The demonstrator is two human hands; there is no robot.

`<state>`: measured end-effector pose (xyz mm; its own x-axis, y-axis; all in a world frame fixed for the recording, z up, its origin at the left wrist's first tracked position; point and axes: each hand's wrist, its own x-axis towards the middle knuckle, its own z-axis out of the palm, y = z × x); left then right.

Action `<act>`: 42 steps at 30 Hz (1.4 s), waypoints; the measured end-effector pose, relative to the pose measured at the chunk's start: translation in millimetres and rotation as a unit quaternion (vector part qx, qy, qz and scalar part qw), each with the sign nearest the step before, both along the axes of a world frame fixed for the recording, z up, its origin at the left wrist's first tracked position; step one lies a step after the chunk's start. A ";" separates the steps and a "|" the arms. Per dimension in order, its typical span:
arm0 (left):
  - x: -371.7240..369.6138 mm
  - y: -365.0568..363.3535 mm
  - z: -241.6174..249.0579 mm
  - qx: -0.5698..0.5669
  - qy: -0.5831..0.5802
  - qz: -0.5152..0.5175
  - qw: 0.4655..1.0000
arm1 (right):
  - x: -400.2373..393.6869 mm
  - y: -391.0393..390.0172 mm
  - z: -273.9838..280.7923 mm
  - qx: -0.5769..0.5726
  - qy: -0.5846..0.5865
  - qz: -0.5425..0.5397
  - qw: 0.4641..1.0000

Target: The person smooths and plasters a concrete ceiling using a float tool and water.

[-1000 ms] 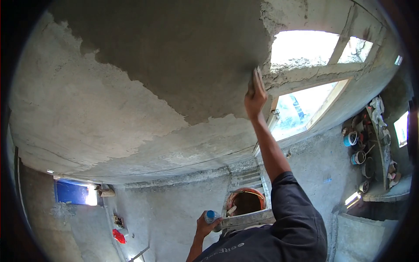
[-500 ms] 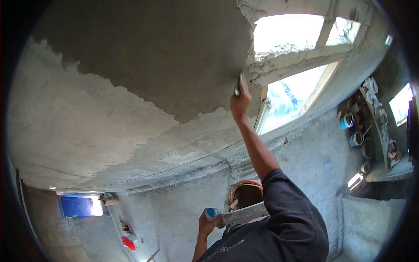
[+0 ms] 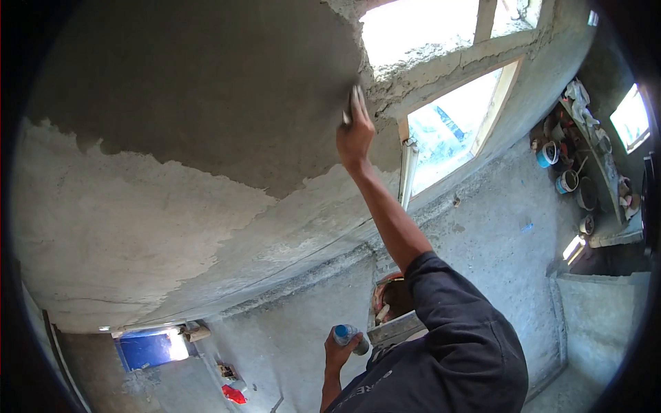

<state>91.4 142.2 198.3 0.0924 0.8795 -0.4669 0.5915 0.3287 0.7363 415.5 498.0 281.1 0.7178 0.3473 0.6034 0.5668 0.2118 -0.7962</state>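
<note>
My right hand (image 3: 355, 141) reaches up to the wall, fingers stretched along a trowel (image 3: 346, 118) that is mostly hidden and seen nearly edge-on. It lies at the right border of the dark wet plaster (image 3: 206, 89), beside the rough edge of the window opening. Below that plaster the wall (image 3: 131, 213) is paler and drier, with a ragged line between them. Low in the view, my left hand (image 3: 337, 352) is wrapped round a clear plastic bottle (image 3: 359, 342) with a blue cap, tilted near my body.
A wooden-framed window (image 3: 458, 127) stands to the right of my right arm. Below, a round tub (image 3: 397, 300) sits by a plank (image 3: 396, 329). Several buckets (image 3: 548, 154) stand at the far right near a cluttered shelf (image 3: 597, 162). A red item (image 3: 234, 394) lies on the floor.
The whole view has shifted and tilted slightly. My right hand has moved a little upward along the plaster border. The bottle stays in my left hand.
</note>
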 end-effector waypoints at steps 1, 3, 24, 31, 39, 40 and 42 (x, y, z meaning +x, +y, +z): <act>0.1 -1.3 1.9 -0.005 -0.010 0.007 1.000 | 4.6 2.0 27.5 0.035 0.001 -0.014 0.999; 0.6 -0.2 2.6 -0.007 -0.020 0.009 1.000 | 15.0 12.9 60.2 0.073 0.002 -0.032 0.997; 30.1 39.2 35.2 0.101 0.059 -0.155 0.981 | -93.9 -299.2 -150.7 -0.210 0.731 0.407 0.506; 71.6 54.6 59.7 0.038 0.135 -0.265 0.954 | -85.3 -344.1 -171.9 -0.145 0.754 0.408 0.494; 109.5 59.3 70.5 -0.092 0.261 -0.369 0.887 | -63.4 -327.5 -167.8 -0.143 0.722 0.413 0.537; 112.0 57.9 71.6 -0.089 0.262 -0.368 0.888 | -60.4 -328.0 -166.1 -0.149 0.723 0.403 0.541; 115.6 54.8 73.0 -0.051 0.275 -0.356 0.892 | -57.3 -329.6 -164.3 -0.156 0.723 0.396 0.544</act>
<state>207.0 197.0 271.3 0.3436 0.6390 -0.6882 0.9390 -0.2260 0.2591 358.3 168.4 116.7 -0.0866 0.8167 -0.5705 -0.8707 -0.3403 -0.3550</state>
